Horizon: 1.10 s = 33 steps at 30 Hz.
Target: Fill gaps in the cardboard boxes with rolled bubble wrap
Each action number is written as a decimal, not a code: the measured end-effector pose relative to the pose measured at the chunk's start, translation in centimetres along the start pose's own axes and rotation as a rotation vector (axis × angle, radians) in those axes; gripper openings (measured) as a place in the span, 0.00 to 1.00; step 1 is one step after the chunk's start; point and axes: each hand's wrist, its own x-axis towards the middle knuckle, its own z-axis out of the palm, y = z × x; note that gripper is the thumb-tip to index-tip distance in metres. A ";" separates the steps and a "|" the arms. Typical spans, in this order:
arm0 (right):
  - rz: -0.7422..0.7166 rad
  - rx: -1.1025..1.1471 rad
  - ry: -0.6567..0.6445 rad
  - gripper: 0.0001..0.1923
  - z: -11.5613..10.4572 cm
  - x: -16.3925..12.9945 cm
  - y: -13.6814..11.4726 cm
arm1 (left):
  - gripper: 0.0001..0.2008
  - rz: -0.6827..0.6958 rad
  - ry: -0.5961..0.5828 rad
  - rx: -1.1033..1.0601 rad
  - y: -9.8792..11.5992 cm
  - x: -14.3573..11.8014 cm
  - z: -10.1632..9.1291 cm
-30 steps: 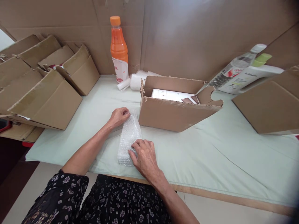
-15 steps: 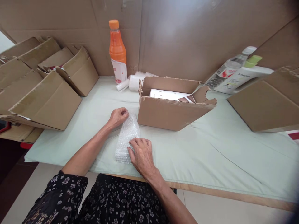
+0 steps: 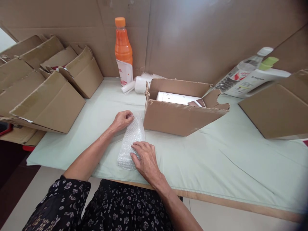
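A long, clear strip of bubble wrap [image 3: 131, 142] lies on the pale green cloth in front of me. At its far end my left hand [image 3: 123, 120] pinches the upper left edge between thumb and fingers. My right hand [image 3: 145, 158] rests on the right side of its nearer half, palm down, fingers spread and slightly bent. Just right of the wrap stands an open cardboard box [image 3: 183, 117] with a white carton [image 3: 174, 98] inside. Whether the bubble wrap encloses anything, I cannot tell.
Several open cardboard boxes [image 3: 45, 101] crowd the left side. An orange drink bottle [image 3: 123, 51] stands at the back beside rolled clear plastic [image 3: 141, 84]. A clear bottle [image 3: 243, 70] and a white jug [image 3: 262, 81] lean at back right, behind another cardboard box [image 3: 276, 109].
The view has shifted slightly, so the boxes and bottles on the right sit a little farther right. Both hands stay almost where they were on the bubble wrap.
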 end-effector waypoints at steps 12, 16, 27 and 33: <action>0.106 -0.113 -0.071 0.17 -2.3 1.9 1.2 | 0.17 -0.017 -0.090 -0.235 0.5 0.4 -2.7; 0.097 -0.088 -0.093 0.15 -1.7 2.0 1.2 | 0.15 0.002 -0.103 -0.170 0.8 0.4 -3.2; -0.117 -0.202 -0.085 0.24 -4.2 -1.5 3.3 | 0.17 0.242 0.099 0.207 1.5 -2.4 -3.2; -0.306 -0.119 -0.302 0.22 -4.0 -2.8 1.4 | 0.09 0.476 -0.012 0.235 0.8 -10.9 -3.6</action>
